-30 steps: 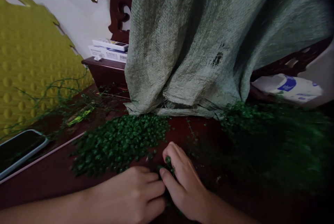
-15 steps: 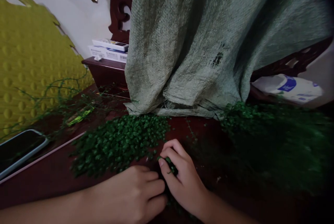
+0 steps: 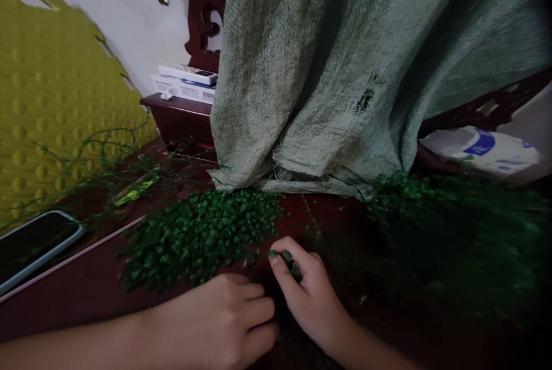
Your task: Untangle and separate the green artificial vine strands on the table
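Note:
My right hand (image 3: 307, 292) is closed, with thumb and index finger pinching small green leafy pieces (image 3: 293, 265) over the dark red wooden surface. To its left, my left hand (image 3: 235, 315) is curled with its back toward me, so whatever its fingers hold is hidden. Beyond both hands lies a heap of small, dark green leafy clusters (image 3: 207, 232). A larger, dim mass of green sprigs (image 3: 466, 237) spreads on the right, partly lost in shadow.
A pale woven sack (image 3: 319, 82) hangs behind the heap. On the left lie a phone (image 3: 38, 243), a pink stick (image 3: 81, 252), and thin green stems (image 3: 103, 145) by a yellow foam mat (image 3: 47, 105). White boxes (image 3: 185, 85) and a tissue pack (image 3: 491, 148) stand farther back.
My right thumb and index finger have drawn together around the green pieces, and the hand has shifted slightly right, away from my left hand. My left hand barely moves. The view has shifted slightly.

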Demonstrator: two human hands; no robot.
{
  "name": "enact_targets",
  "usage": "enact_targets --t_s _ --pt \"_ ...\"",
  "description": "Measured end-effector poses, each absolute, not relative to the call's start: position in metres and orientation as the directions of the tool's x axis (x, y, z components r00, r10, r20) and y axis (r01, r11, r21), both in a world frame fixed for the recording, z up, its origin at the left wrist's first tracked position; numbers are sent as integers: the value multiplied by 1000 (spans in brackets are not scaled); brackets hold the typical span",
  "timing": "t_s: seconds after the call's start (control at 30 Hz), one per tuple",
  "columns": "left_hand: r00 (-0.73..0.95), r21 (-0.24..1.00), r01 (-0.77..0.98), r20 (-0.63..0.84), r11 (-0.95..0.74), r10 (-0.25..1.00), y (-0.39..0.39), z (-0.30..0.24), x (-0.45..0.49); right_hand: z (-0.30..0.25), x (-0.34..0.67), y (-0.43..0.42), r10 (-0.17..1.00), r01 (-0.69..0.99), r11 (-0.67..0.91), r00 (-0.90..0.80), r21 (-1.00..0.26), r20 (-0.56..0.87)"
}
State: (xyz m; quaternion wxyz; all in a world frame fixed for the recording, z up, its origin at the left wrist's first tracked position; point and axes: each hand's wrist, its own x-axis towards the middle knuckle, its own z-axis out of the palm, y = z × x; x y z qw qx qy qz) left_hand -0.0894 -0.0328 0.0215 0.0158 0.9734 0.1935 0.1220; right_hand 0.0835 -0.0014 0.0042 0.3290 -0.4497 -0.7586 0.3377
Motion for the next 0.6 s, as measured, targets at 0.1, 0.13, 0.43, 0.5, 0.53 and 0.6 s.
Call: enact_targets --t_s 0.1,0.13,0.43,0.5,0.53,0.6 --pt "894 79 376 231 -923 384 -33 21 -90 2 85 -2 889 498 388 -425 -775 172" --pt "892 77 380 235 -922 387 -33 21 -90 1 86 -2 883 506 396 -439 -766 167" --pt "887 75 379 255 -923 385 -32 21 -90 -3 87 -6 874 581 432 -458 -690 161" --pt "889 82 372 256 -925 380 -32 21 -90 -4 88 -6 873 583 446 -450 -679 188" --pt "890 83 370 253 -925 379 -32 21 -90 -4 88 -6 871 575 454 -448 -680 202" --pt "894 82 368 240 -926 377 -32 20 -90 -3 88 -5 862 545 467 -454 -696 223"
